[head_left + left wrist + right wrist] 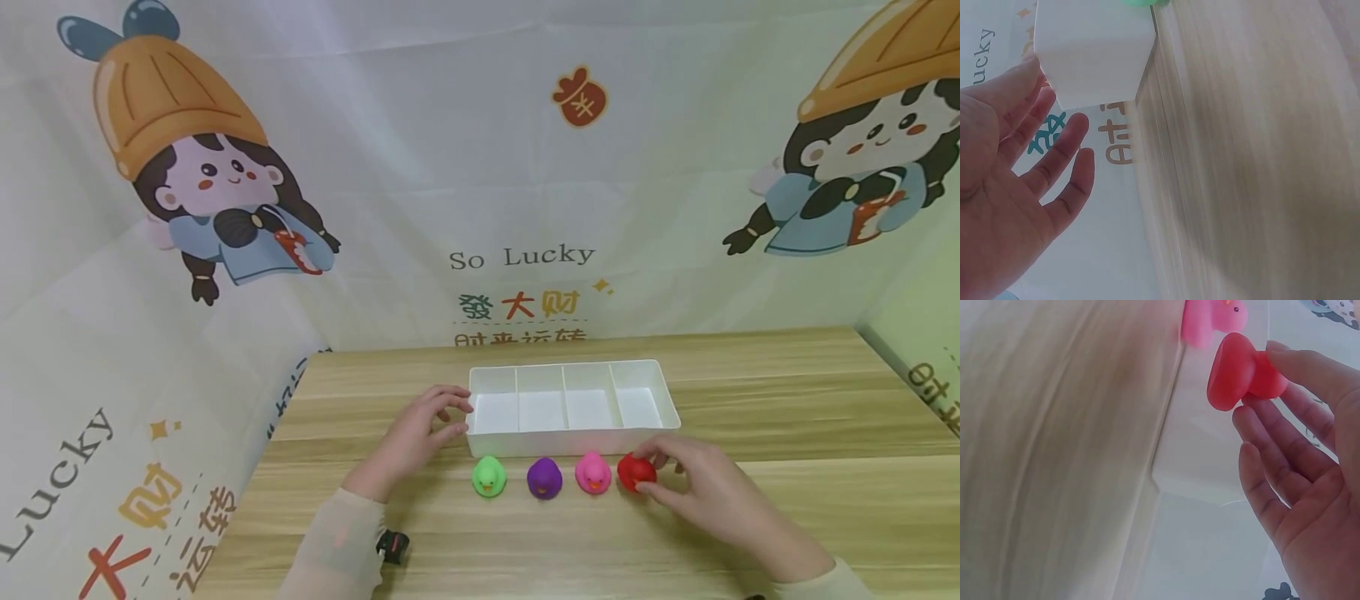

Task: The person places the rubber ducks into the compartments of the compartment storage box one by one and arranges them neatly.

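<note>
My right hand (708, 483) pinches a red rubber duck (637, 473) between thumb and fingers. In the right wrist view the red duck (1235, 372) is tipped, its flat underside turned toward the table. At the left end of a white four-compartment box (573, 442), my left hand (420, 433) has its fingertips right at the rim, fingers loosely bent. The left wrist view has the hand (1029, 169) beside the box's end wall (1097, 56). A pink duck (593, 473), a purple duck (545, 478) and a green duck (489, 477) sit in a row before the box.
The box stands on a wood-grain table (525, 550) with its compartments facing up. Printed cloth (390, 167) hangs behind the table and along its sides. A small black object (393, 547) is by the left sleeve (337, 542).
</note>
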The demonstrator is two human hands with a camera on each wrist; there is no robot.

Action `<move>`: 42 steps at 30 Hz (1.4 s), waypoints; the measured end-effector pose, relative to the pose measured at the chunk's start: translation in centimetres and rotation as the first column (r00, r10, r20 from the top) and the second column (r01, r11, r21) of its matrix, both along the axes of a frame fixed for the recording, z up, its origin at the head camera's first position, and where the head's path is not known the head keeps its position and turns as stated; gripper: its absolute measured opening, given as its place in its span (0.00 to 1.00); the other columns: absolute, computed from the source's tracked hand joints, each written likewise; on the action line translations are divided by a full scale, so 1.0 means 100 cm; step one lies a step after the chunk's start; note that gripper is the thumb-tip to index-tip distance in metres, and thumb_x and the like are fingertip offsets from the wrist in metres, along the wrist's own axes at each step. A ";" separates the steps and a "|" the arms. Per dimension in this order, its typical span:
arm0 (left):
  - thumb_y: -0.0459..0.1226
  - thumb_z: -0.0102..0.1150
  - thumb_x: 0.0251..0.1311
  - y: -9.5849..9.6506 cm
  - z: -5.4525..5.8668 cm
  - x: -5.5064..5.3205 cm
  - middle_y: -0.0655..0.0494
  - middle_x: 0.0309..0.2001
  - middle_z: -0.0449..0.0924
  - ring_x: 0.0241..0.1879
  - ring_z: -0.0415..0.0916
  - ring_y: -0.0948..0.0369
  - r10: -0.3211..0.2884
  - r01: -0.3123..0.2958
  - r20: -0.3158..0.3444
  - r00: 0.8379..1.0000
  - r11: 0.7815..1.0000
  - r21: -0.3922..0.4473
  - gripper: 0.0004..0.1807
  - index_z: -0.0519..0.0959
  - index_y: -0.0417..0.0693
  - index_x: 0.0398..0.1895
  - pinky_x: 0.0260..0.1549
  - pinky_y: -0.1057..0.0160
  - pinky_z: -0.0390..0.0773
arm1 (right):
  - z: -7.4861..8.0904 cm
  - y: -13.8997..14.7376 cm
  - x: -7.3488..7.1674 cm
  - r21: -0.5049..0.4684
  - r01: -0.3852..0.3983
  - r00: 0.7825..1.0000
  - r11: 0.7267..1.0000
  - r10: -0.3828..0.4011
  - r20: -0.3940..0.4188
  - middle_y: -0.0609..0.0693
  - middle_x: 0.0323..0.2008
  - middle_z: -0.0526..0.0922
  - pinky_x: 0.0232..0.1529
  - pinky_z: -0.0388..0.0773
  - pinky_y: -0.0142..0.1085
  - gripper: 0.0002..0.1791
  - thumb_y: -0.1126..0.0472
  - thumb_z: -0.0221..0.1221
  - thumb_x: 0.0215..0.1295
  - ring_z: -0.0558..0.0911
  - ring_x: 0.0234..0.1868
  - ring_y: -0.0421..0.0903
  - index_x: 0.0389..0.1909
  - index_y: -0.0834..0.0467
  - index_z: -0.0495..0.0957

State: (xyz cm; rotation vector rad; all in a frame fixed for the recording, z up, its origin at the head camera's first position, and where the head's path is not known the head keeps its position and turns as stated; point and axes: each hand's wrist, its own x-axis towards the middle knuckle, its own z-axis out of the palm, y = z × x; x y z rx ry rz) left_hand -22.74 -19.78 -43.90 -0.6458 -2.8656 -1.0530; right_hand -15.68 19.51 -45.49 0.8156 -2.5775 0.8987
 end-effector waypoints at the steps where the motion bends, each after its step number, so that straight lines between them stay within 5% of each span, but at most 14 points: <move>1: 0.33 0.65 0.67 0.000 0.000 0.000 0.50 0.67 0.76 0.49 0.79 0.53 -0.001 0.001 -0.002 1.000 1.000 -0.003 0.12 0.83 0.45 0.52 0.54 0.48 0.80 | 0.000 -0.001 0.000 -0.003 0.000 1.000 1.000 0.000 -0.005 0.29 0.36 0.84 0.35 0.81 0.33 0.18 0.62 0.78 0.52 0.80 0.37 0.32 0.40 0.44 0.83; 42: 0.35 0.66 0.67 -0.002 -0.001 0.000 0.51 0.68 0.76 0.58 0.77 0.49 -0.001 0.001 0.011 1.000 1.000 0.017 0.13 0.83 0.47 0.53 0.58 0.46 0.79 | 0.021 -0.035 -0.008 -0.033 -0.054 0.995 0.998 0.051 -0.081 0.36 0.42 0.87 0.41 0.85 0.37 0.20 0.63 0.78 0.52 0.82 0.40 0.37 0.46 0.50 0.84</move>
